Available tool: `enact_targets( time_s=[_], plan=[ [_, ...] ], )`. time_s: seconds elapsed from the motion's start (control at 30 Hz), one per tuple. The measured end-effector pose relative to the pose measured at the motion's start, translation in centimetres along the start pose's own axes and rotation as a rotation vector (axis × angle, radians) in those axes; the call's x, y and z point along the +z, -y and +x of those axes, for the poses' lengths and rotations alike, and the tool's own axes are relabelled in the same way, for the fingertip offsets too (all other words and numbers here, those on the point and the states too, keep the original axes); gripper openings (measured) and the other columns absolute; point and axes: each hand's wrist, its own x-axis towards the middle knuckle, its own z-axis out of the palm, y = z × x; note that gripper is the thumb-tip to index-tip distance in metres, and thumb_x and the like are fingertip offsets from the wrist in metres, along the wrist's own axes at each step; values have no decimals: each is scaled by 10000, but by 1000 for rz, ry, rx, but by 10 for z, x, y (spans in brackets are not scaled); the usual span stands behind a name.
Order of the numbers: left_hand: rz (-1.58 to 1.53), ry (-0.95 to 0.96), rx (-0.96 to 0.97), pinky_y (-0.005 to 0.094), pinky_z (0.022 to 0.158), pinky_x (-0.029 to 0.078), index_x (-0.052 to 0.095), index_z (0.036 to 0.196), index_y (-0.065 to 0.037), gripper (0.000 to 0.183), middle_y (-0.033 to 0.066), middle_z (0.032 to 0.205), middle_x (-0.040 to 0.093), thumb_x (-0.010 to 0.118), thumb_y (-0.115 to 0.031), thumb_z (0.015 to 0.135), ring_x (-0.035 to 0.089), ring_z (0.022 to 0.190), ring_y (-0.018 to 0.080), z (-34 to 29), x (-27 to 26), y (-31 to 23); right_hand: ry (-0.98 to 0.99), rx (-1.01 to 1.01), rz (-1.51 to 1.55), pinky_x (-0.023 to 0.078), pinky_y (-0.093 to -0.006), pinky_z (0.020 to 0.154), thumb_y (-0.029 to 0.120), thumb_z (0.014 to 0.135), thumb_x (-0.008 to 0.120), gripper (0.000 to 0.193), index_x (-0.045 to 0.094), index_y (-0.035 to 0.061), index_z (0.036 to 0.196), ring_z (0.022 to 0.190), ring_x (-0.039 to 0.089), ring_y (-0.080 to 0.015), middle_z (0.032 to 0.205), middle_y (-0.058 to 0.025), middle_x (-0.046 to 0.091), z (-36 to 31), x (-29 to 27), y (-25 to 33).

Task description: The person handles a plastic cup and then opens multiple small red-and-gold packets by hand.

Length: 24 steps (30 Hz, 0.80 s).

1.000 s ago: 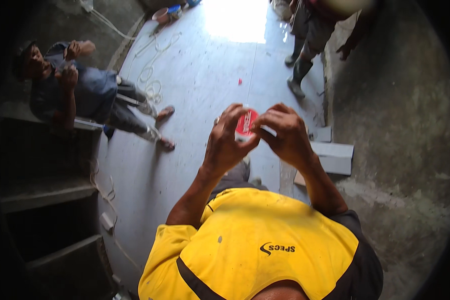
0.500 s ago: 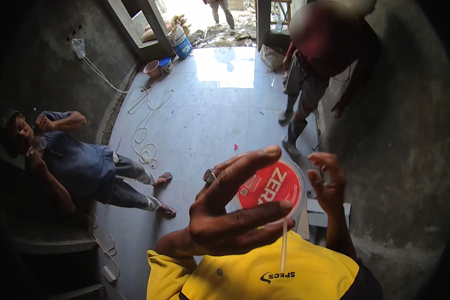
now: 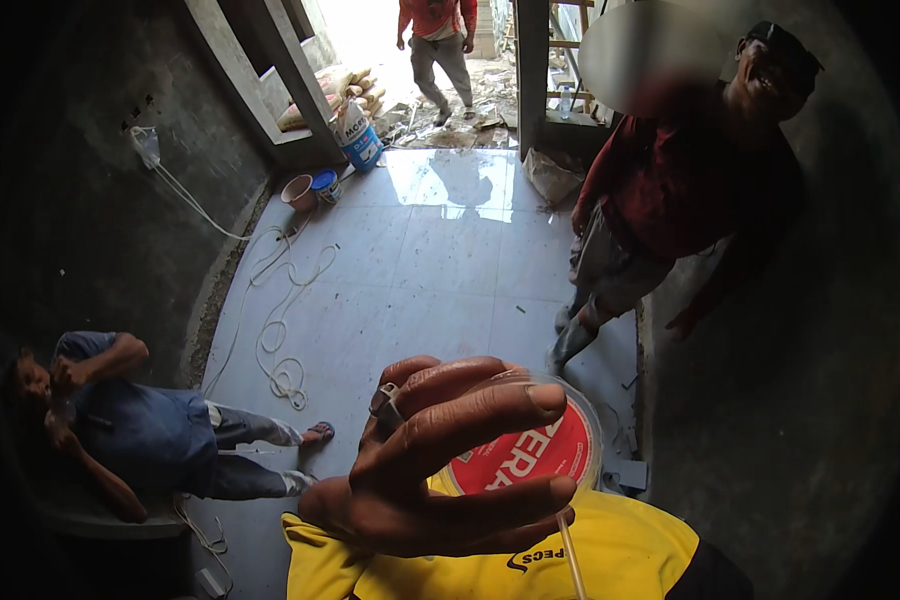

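Head view, only one: left hand [image 3: 410, 480] has the cup [image 3: 535, 440], fingers curled round it, red top facing camera. Cup sits up in front of the yellow shirt [image 3: 620, 540]. Straw [image 3: 573, 560] slants from by the fingertips toward the lower edge; fingers hide where it meets the cup. Right hand out of frame, can't tell its fingers.

Step, my read: holding the cup up, straw toward the wearer. Next move calls for steady one-handed grip, no hard squeeze (walls likely thin), straw kept unbent. Cable [image 3: 285, 375] loops on the floor, well apart.
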Motion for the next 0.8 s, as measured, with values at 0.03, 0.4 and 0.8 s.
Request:
enact_targets(
  time_s=[0.03, 0.4, 0.8],
  plan=[
    [9, 18, 62, 406, 998, 401, 758, 1084, -286, 521, 95, 1339, 610, 938, -229, 598, 630, 1128, 297, 18, 4, 13, -24, -9, 18, 495, -477, 959, 186, 813, 645, 365, 686, 43, 1146, 1136, 628, -377, 1224, -213, 652, 6, -25, 5],
    [-235, -31, 50, 434, 885, 574, 772, 1014, -326, 542, 132, 1258, 538, 978, -321, 513, 563, 1160, 312, 154, 59, 177, -527, -477, 206, 457, -432, 1040, 247, 850, 594, 464, 634, 8, 1245, 1206, 591, -366, 1294, -231, 617, 57, -390, 190],
    [-591, -68, -76, 411, 796, 552, 778, 678, -92, 225, 242, 960, 696, 674, -261, 571, 709, 833, 320, 311, 88, 365, -255, -185, 32, 528, -450, 914, 100, 812, 605, 336, 706, -1, 1116, 1110, 655, -373, 1155, -232, 684, 115, -463, 274]
  ],
)
